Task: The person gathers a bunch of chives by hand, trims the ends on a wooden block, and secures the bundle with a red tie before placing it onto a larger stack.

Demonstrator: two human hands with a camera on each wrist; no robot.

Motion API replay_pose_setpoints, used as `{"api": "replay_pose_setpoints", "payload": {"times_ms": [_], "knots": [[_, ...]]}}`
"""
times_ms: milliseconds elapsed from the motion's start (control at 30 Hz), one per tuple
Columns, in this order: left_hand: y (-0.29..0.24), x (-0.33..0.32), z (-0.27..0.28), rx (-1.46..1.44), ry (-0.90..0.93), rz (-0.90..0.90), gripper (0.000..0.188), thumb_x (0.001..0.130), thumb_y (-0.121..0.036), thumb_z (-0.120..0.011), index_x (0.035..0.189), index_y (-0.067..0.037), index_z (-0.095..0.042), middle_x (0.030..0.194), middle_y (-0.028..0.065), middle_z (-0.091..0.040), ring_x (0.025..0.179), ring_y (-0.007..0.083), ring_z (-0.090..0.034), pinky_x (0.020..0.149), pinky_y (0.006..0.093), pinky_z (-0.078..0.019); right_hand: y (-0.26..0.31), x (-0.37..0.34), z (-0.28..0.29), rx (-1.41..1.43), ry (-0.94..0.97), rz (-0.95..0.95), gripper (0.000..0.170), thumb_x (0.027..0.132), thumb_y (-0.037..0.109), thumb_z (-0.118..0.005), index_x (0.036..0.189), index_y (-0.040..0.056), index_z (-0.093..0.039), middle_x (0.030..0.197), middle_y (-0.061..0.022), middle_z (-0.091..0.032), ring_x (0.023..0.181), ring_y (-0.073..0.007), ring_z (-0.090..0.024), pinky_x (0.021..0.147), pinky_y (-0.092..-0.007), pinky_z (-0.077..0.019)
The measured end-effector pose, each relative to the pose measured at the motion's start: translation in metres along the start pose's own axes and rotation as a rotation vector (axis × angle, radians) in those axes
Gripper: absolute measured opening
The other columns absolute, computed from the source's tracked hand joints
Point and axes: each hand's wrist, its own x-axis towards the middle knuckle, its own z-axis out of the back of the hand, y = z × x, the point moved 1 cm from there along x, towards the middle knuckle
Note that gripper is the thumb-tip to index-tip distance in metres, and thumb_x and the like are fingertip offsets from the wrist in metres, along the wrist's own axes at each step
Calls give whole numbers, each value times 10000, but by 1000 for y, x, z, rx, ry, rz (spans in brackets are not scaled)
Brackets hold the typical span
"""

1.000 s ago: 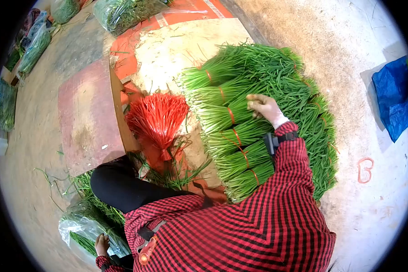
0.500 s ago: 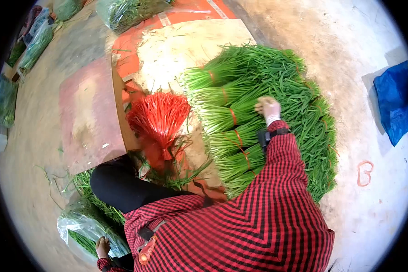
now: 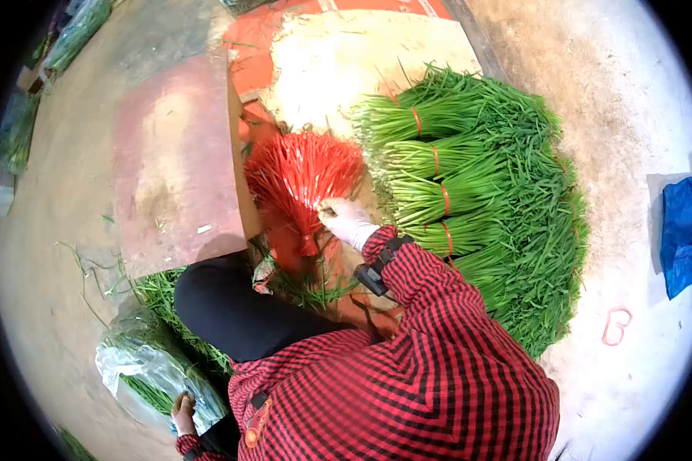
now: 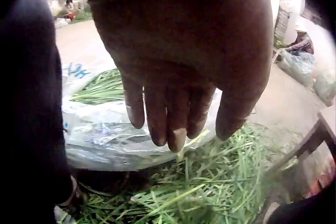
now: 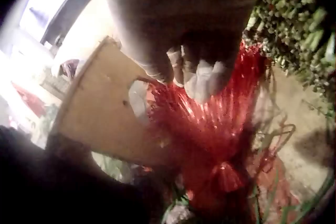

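My right hand (image 3: 347, 220) is at the side of a tied bunch of red plastic strips (image 3: 300, 165), its thumb and fingertips pinching in among them. In the right wrist view, the curled fingers (image 5: 205, 79) lie over the bunch, above its knot. To its right lie several bundles of green chives (image 3: 469, 196), tied with red strips, stems facing the bunch. Low at the left, my left hand (image 3: 183, 413) hangs beside a clear plastic bag (image 3: 142, 361) of long green leaves. Its fingers (image 4: 178, 129) point down, fairly straight, and hold nothing.
A reddish board (image 3: 178, 161) stands left of the red bunch, by my bent knee (image 3: 231, 307). Loose green leaves (image 4: 220, 176) litter the floor under the bag. A blue plastic sheet (image 3: 678, 234) lies far right. Filled bags (image 3: 77, 34) stand at the back left.
My right hand has moved from above the chive bundles leftward to the red plastic strips. The head view has shifted a little. My left hand stays by the bag.
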Motion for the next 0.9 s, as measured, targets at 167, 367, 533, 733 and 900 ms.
{"api": "replay_pose_setpoints", "payload": {"times_ms": [167,367,533,733,900], "knots": [[58,26,2,-274,66,173,327,952,-192,-644,1228,-22,-608,913,77,-703,715,166,-640,570,258,-469,43,-39,107,-65,-374,179,188,907,225,-690,998,63,-712,946,-135,-724,802,-231,-700,727,-339,-549],[44,64,-44,-204,227,130,310,964,-238,-643,1214,-57,-615,939,56,-708,789,169,-655,653,274,-506,-108,-105,252,19,-964,-98,188,889,211,-716,991,53,-711,854,-58,-727,754,-167,-676,691,-279,-526],[-9,71,-58,-39,213,-46,359,979,-274,-605,1286,-89,-595,1031,58,-719,825,153,-671,648,263,-482,-200,-164,294,235,-1012,-493,283,903,245,-729,1015,-12,-692,809,-25,-684,619,-79,-577,531,-249,-471],[-10,69,-38,-66,151,-73,342,976,-272,-613,1276,-106,-604,996,37,-718,768,130,-660,569,238,-437,-209,-153,293,399,-982,-488,327,853,241,-791,1013,-24,-687,785,-25,-672,560,-91,-553,488,-251,-452],[22,65,-23,-134,135,-16,357,980,-275,-613,1266,-64,-591,945,47,-714,719,110,-635,550,227,-428,-222,-139,297,292,-989,-534,289,861,216,-766,1001,-25,-686,731,-36,-662,556,-111,-553,519,-272,-449]]}}
